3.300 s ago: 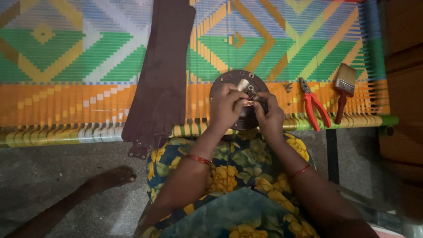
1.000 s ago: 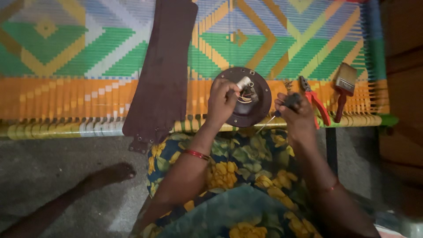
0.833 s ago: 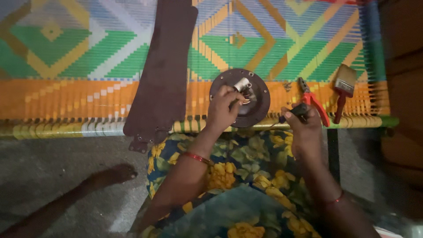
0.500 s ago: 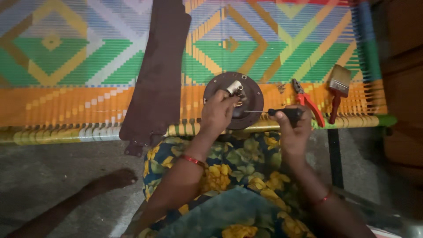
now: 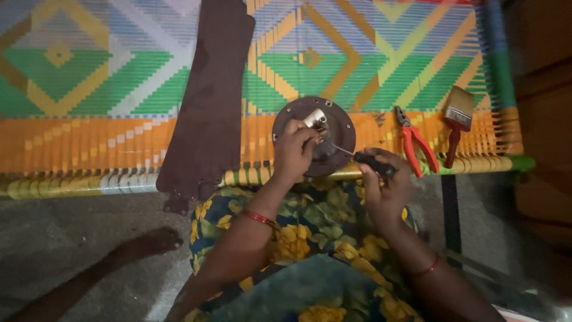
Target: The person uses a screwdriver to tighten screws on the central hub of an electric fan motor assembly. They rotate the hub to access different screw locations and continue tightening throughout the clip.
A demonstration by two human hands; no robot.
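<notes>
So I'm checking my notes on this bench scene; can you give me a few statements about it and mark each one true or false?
1. The left hand rests on the round dark disc. True.
2. The right hand holds the red-handled pliers. False: it holds a dark-handled screwdriver; the pliers lie apart on the woven cot.
3. The paintbrush lies to the right of the pliers. True.
4. The long brown blade sits on top of the disc. False: it lies to the disc's left, apart from it.
5. The screwdriver's tip points toward the disc's centre. True.
</notes>
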